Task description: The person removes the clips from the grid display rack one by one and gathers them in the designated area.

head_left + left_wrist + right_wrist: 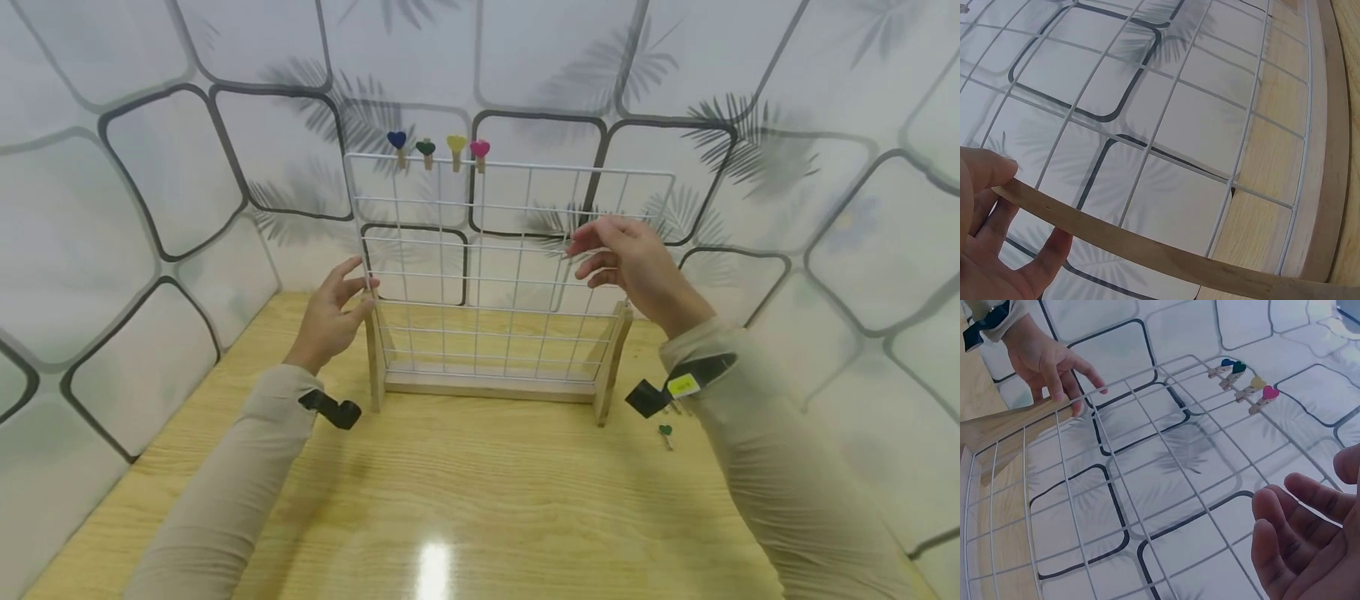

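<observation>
A white wire grid rack (495, 283) stands upright in a wooden stand (487, 386). Four small wooden clothespins with heart tops are clipped side by side along its top wire towards the left: blue (397, 140), green (425, 148), yellow (456, 143) and pink (480, 150). At the rack's left side, my left hand (330, 317) holds the top end of the wooden upright (1116, 240) between thumb and fingers. My right hand (633, 262) hovers before the grid's right part, fingers loosely bent, palm bare in the right wrist view.
On the table (480, 492), right of the stand, lies a loose green heart clothespin (666, 433). More small pins lie just behind it, partly covered by the right sleeve (757, 450). Patterned wall panels (540, 67) close in the back and both sides.
</observation>
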Demonstrator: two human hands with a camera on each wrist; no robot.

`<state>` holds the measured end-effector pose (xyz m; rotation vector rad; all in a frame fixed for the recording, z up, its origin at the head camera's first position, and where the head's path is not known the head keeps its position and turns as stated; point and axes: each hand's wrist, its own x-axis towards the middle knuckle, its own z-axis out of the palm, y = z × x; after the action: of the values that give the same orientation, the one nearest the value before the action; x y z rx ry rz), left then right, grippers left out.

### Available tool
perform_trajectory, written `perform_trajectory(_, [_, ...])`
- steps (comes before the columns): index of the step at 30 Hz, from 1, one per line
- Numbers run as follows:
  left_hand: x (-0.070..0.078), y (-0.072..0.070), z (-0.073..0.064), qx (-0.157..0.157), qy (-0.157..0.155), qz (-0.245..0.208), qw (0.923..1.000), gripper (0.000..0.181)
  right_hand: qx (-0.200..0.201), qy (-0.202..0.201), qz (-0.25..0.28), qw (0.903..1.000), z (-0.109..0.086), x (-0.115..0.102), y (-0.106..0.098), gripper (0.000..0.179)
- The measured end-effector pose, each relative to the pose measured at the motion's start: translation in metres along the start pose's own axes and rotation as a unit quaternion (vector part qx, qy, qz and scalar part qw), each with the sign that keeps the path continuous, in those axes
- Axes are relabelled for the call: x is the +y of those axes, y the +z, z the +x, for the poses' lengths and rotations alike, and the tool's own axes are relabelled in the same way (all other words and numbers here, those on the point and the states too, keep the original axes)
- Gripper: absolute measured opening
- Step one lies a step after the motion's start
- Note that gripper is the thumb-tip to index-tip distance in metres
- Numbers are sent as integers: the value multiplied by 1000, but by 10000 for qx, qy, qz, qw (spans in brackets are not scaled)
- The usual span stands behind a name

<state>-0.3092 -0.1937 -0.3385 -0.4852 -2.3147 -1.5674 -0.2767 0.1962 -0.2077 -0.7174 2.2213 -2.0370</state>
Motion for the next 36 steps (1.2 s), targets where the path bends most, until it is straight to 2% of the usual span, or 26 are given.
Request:
perform_trajectory(9, [-4,0,-2,-12,63,-68,10000,64,307,-258,179,9990,22,-17,19,30])
perform_trajectory(21, [1,-1,0,-27,-21,-100,9999,65,471,-503,-57,9976,46,-38,39,26])
perform_trajectory(27, [-6,0,-6,-61,-70,-161,9998,65,513,-423,-177,9976,54,-38,50,23])
perform_trajectory(36, [-7,1,0,56,154,-273,9995,64,609,-493,-113,9969,69,-50,59,24])
